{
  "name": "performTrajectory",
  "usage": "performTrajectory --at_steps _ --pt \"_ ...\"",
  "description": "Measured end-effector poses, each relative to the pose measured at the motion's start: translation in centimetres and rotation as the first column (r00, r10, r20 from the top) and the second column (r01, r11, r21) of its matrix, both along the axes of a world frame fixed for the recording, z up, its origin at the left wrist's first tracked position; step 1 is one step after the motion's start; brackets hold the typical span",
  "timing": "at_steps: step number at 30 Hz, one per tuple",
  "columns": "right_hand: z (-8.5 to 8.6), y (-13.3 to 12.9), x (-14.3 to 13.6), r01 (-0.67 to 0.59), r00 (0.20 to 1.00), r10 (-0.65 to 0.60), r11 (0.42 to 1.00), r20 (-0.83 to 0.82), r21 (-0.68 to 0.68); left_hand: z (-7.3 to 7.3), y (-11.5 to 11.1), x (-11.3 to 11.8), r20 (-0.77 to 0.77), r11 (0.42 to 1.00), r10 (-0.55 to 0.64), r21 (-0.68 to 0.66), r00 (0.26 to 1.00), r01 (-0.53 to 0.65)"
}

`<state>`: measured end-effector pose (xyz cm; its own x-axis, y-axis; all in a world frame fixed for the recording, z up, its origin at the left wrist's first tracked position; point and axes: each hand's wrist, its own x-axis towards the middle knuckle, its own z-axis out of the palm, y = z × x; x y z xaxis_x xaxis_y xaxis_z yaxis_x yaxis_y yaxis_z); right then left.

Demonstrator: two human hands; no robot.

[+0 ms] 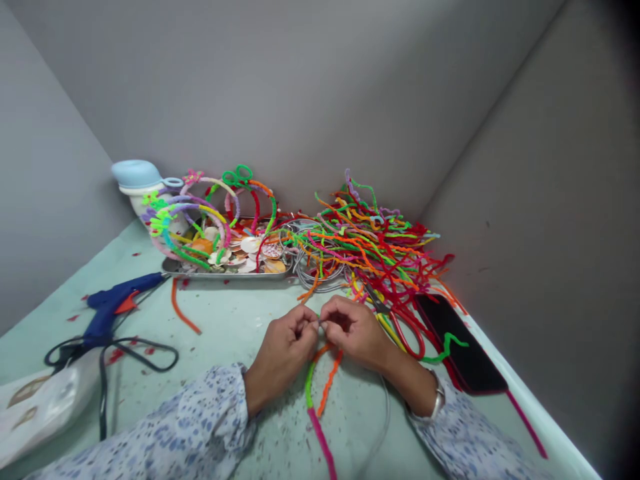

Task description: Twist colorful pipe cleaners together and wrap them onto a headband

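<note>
My left hand [285, 347] and my right hand [357, 330] meet fingertip to fingertip above the middle of the table. Both are closed in a pinch around a thin wire wrapped in pipe cleaner; my fingers hide most of the pinched spot. Below them the wrapped wire [310, 387] curves down in orange, green and magenta sections. A loose orange pipe cleaner end [329, 387] dangles beside it. Bare grey wire [386, 413] runs down from beneath my right wrist. Red-handled scissors [407, 333] lie just beyond my right forearm.
A metal tray [235, 275] holds flower-trimmed headbands [200, 213] and round patches. Next to it are a wire coil [320, 273] and a pipe cleaner heap [370, 233]. A blue glue gun [107, 307], a white bottle [143, 193], a plastic bag [50, 400] and a phone [460, 347] lie around.
</note>
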<state>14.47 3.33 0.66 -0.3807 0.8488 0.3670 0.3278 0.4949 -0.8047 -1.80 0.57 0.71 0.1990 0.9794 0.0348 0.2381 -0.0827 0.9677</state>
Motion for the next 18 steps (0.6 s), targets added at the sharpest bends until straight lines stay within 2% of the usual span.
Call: performTrajectory --at_steps 3,6,8,12,18 --pt "-0.01 -0.03 0.11 -0.016 1.0 0.014 0.995 0.027 0.101 -0.16 0.05 -0.02 0.014 1.0 -0.021 -0.005 1.0 0.021" --pt "-0.04 -0.09 0.2 -0.034 0.999 0.03 0.993 0.031 0.117 -0.19 0.05 -0.03 0.006 0.999 -0.039 -0.02 0.999 0.039" --pt "-0.1 -0.12 0.24 -0.038 0.999 0.036 0.998 0.024 0.057 -0.16 0.05 -0.02 0.006 0.998 -0.053 -0.032 0.999 0.053" --pt "-0.25 -0.16 0.22 -0.06 0.998 0.058 0.978 -0.02 -0.198 -0.16 0.09 -0.01 -0.006 0.998 -0.053 -0.046 0.999 0.052" --pt "-0.52 -0.16 0.15 -0.092 0.994 0.069 0.947 -0.083 -0.307 -0.27 -0.03 0.03 -0.025 0.999 -0.044 -0.009 0.999 0.044"
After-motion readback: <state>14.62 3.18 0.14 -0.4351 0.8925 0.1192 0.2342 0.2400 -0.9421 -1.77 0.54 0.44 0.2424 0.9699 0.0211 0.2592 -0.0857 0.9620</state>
